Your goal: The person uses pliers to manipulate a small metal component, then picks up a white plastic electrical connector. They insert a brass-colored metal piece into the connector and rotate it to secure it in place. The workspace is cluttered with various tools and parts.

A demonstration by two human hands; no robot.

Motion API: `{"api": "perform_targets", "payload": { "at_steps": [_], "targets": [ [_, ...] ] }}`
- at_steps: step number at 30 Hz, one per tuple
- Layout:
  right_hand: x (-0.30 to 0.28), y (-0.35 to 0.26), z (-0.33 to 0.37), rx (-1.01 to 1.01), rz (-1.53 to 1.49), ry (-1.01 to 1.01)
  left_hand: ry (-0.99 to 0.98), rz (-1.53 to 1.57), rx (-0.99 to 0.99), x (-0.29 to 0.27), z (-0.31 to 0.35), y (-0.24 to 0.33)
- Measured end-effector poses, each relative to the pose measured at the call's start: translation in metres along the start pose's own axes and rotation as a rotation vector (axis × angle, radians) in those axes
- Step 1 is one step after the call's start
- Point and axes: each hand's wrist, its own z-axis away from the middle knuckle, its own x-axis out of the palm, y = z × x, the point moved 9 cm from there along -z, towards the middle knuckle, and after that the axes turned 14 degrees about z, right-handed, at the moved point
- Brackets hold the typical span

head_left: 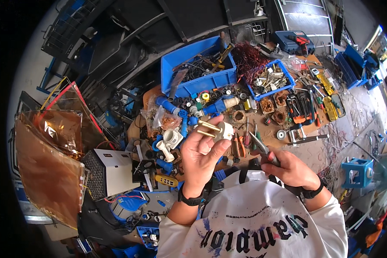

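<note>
1. Two bare hands are up over the cluttered table (267,136), each with something in it. The left hand (200,157) has a white plug (225,130), pinched between thumb and fingers, its brass-coloured pins (209,125) pointing away to the left.

2. The right hand (290,167) has its grip wrapped around a pair of pliers (261,147), the narrow nose angled up toward the plug. From here I can't tell whether the nose is open or closed.

3. What looks done: the long pins stand out from the plug's body, so that much seems fitted. The plug is held clear of the table, in front of the person's chest.

4. What looks left: the pliers are apart from the plug, so no work of theirs is under way at this moment. I see no cable on the plug, though fingers hide part of it. I'd call it partway along, without being certain.

5. Beyond the hands, a blue tray (276,93) of loose metal pieces (268,81) sits beside a larger blue bin (206,89) of tools and scrap.
</note>
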Motion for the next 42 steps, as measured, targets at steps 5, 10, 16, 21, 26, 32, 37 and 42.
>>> {"api": "perform_targets", "payload": {
  "at_steps": [5,10,16,21,26,32,37,42],
  "targets": [
    [-0.002,0.000,0.001,0.007,-0.048,-0.003,-0.061,-0.272,0.126,0.008,-0.001,0.014],
    [-0.003,-0.011,0.001,-0.066,-0.099,0.029,-0.094,-0.488,0.173,0.016,-0.006,0.017],
    [0.013,-0.014,-0.003,-0.100,-0.206,-0.210,-0.075,-0.696,0.278,0.017,-0.005,0.027],
    [0.027,-0.021,0.001,-0.066,-0.538,-0.471,-0.058,-0.682,0.296,0.013,-0.005,0.028],
    [0.034,-0.034,0.003,-0.029,-0.714,-0.608,-0.140,-0.718,0.297,0.016,-0.001,0.027],
    [0.042,-0.035,0.007,0.028,-0.920,-0.643,-0.151,-0.691,0.287,0.015,0.001,0.025],
    [0.046,-0.040,0.006,0.019,-0.911,-0.653,-0.249,-0.386,0.275,0.010,0.000,0.014],
    [0.046,-0.040,0.006,0.019,-0.781,-0.634,-0.410,-0.222,0.042,0.007,0.001,-0.009]
  ]
}}
